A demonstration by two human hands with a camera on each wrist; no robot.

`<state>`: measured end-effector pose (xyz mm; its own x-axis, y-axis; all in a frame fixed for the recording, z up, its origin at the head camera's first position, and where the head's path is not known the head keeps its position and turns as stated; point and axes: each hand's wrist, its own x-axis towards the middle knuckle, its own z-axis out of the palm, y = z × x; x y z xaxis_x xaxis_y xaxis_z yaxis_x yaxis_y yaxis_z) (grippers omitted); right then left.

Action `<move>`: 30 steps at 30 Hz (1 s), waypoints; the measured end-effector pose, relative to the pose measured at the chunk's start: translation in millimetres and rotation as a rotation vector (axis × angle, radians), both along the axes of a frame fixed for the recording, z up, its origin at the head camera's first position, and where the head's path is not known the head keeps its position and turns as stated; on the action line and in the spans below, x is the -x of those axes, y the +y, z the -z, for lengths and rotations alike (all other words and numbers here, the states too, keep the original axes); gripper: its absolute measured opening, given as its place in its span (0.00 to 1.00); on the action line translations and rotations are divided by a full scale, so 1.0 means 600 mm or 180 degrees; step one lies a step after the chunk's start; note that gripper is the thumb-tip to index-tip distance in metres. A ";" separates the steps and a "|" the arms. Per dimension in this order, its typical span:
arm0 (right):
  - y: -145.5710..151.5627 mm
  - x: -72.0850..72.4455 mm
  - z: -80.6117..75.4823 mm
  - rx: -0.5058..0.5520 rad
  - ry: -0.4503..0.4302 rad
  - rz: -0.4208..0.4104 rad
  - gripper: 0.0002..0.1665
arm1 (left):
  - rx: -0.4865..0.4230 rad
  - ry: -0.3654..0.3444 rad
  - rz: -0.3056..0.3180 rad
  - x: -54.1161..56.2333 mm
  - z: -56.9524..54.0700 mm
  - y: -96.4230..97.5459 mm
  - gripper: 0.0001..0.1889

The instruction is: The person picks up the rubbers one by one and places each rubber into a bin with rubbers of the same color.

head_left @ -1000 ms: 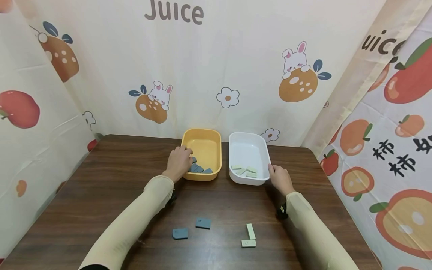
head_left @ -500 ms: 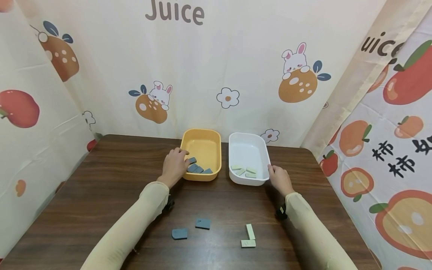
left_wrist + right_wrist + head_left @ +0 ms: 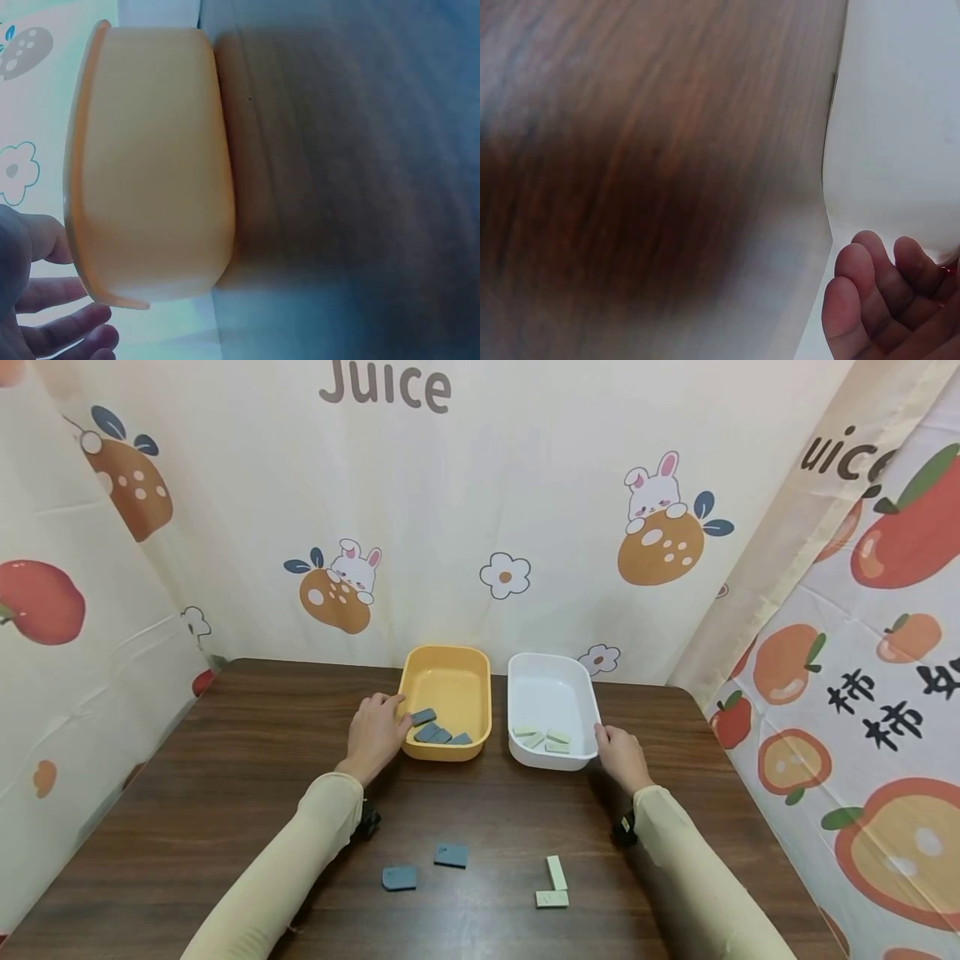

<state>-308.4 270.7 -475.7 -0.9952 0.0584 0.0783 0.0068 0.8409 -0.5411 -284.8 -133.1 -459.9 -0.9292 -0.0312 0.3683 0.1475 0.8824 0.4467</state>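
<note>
Brown table [image 3: 480,810], white tray [image 3: 551,693] touching right fingers [image 3: 841,307]

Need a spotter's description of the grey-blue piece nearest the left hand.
On the brown table, find the yellow tray, left of the white tray. Its grey-blue pieces lie toward the near end; the one wanted is beside the left hand, farthest of them from the near rim.

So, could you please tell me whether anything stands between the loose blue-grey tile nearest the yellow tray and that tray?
Only tabletop shows between the tile and the yellow tray, whose near wall is the one barrier. The left hand is off to the side.
</note>
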 end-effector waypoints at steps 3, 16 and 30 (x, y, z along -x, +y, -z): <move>0.001 0.000 0.000 0.0018 -0.0033 -0.0014 0.29 | -0.0050 -0.0139 -0.0024 -0.003 0.000 -0.003 0.22; 0.004 0.003 -0.003 -0.0133 -0.0134 -0.0092 0.30 | -0.0303 -0.0334 -0.0069 -0.009 0.012 -0.005 0.22; 0.003 0.015 -0.010 -0.0126 -0.0127 -0.0253 0.29 | -0.0537 -0.0079 -0.0102 -0.009 0.025 -0.005 0.20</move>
